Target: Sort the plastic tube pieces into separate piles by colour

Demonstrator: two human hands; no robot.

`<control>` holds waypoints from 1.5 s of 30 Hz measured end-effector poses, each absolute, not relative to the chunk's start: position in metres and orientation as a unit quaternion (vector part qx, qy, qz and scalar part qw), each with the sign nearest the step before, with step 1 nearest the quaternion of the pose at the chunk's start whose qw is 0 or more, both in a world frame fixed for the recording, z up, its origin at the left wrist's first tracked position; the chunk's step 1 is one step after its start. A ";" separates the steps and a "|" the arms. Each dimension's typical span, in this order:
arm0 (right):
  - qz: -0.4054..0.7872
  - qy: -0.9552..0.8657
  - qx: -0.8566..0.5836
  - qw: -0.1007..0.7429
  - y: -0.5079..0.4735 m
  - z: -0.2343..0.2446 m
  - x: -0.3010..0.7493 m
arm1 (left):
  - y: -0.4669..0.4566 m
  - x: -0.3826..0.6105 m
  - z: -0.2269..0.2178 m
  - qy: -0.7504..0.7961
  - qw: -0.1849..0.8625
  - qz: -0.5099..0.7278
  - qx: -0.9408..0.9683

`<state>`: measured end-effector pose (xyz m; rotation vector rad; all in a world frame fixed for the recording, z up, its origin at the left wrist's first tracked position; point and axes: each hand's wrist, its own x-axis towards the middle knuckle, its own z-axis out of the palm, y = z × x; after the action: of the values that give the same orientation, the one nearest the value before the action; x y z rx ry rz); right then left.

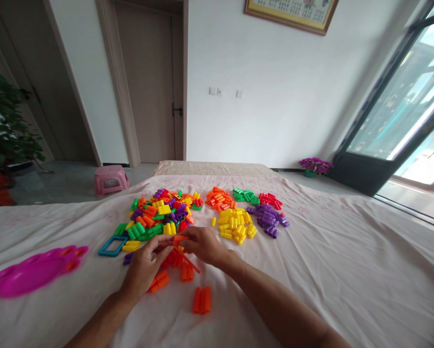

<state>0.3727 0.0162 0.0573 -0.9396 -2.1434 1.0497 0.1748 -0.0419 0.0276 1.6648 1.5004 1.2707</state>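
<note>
Flwrs (316, 165) in pot (309, 174), orng pc (180, 239) btwn hands (144, 266) (206, 245)

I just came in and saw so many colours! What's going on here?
Someone's left hand and right hand hold an orange piece together. More orange pieces lie nearby on the cloth. Behind them is a mixed pile; to its right sit a yellow pile, purple pile, orange pile, green pile and red pile.

No legible txt; chars (293, 6) on framed wall pic (291, 14) too small & blurry
</note>
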 end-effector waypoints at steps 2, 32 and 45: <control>0.389 -0.782 -0.381 0.304 0.032 0.054 0.381 | -0.040 0.169 0.027 0.577 0.258 0.480 0.608; 0.178 -0.906 -0.249 0.294 0.050 0.026 0.394 | -0.003 0.068 -0.002 0.793 0.015 0.341 0.504; 0.105 -0.928 -0.298 0.196 0.038 0.039 0.394 | -0.003 0.072 0.000 0.788 0.051 0.341 0.510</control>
<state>0.3938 0.0379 0.0391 -0.8339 -2.6015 0.2954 0.0721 -0.0034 -0.0001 1.5529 2.3980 1.0388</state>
